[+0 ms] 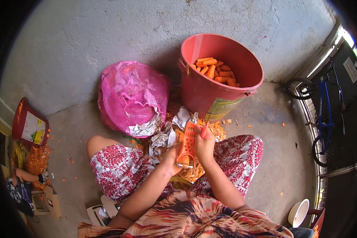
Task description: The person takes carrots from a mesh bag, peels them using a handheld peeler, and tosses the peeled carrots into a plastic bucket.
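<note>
My left hand (171, 161) is closed around a carrot (183, 160), most of which is hidden by the hand and the tool over it. An orange peeler (189, 141) with a perforated body lies over the carrot, its looped end and metal blade near the carrot's lower end. My right hand (205, 147) is closed at the peeler's right edge. A red handle (204, 132), apparently of a small knife, also sticks up from the right hand. Under both hands, between the legs, is a heap of carrot peelings (195, 173) with crumpled paper (162, 139).
A big red bucket (222, 95) holding several carrots (212, 71) stands against the wall. Left of it sits a pink mesh sack (133, 95). Another person's leg (25, 175) and a red container (22, 123) with peelings are far left. A blue bicycle (324, 119) is at right, a white bowl (298, 213) lower right.
</note>
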Demonstrator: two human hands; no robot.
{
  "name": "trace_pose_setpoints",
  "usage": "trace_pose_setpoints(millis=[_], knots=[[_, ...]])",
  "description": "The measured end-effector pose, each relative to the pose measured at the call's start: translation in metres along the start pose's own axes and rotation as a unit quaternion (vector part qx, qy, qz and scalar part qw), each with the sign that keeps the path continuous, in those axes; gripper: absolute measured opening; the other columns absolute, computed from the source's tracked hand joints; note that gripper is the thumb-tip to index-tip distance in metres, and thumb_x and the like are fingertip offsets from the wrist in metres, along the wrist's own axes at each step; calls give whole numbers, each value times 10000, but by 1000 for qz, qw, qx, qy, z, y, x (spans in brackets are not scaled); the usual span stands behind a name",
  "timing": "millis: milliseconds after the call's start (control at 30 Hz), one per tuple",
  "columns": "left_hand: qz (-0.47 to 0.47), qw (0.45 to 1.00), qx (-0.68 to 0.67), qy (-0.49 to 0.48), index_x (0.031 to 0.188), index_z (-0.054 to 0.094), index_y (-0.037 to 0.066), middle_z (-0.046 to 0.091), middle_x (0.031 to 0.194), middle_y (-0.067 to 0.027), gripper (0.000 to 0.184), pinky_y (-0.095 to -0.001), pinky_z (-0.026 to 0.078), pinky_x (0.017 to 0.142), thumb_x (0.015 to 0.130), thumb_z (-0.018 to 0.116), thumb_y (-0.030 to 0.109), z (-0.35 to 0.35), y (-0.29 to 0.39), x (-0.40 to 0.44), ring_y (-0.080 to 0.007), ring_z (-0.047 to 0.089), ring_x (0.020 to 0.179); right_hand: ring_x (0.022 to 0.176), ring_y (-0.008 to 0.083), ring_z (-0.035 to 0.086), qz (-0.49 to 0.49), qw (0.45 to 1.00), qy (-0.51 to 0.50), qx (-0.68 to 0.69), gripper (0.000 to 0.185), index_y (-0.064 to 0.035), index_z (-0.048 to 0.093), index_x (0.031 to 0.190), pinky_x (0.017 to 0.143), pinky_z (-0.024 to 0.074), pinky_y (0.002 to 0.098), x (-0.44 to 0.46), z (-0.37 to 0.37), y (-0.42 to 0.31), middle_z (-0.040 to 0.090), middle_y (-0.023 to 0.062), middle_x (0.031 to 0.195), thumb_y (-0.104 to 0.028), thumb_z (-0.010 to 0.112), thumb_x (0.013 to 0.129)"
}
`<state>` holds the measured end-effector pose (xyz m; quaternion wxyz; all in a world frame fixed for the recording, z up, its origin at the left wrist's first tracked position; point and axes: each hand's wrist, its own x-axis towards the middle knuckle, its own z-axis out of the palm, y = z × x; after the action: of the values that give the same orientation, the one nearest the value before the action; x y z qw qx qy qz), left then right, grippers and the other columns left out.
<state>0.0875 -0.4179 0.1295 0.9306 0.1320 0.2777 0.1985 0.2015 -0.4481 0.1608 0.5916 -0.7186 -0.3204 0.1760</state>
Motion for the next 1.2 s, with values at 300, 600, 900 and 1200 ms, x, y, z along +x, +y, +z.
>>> trace_pose_setpoints(millis=[300,600,900,1200], knots=[[-31,994,98,-22,1077,435,95,515,777,-73,311,-265,440,606,853,404,309,-10,-9,-21,-164,519,662,560,217,541,-66,979,181,-58,193,2,575,849,526,404,292,76,-35,46,561,142,643,-157,469,821],[51,988,146,9,1061,441,72,547,795,-80,311,-290,464,620,816,433,264,-20,18,-13,-171,549,676,513,56,372,46,999,13,15,197,-10,575,815,464,334,231,0,-19,23,455,-20,549,-189,494,828],[28,999,30,0,1040,504,101,568,895,-42,309,-364,480,582,828,446,318,-16,-4,-4,-167,547,787,566,77,435,48,994,49,86,204,9,559,839,512,377,246,-18,4,8,515,19,620,-172,467,845],[-62,986,125,-90,1095,446,115,537,853,-51,339,-313,471,530,847,408,343,-12,2,-24,-165,544,738,596,97,454,20,988,152,33,194,15,546,846,552,384,255,28,-20,30,528,49,647,-152,446,847]])
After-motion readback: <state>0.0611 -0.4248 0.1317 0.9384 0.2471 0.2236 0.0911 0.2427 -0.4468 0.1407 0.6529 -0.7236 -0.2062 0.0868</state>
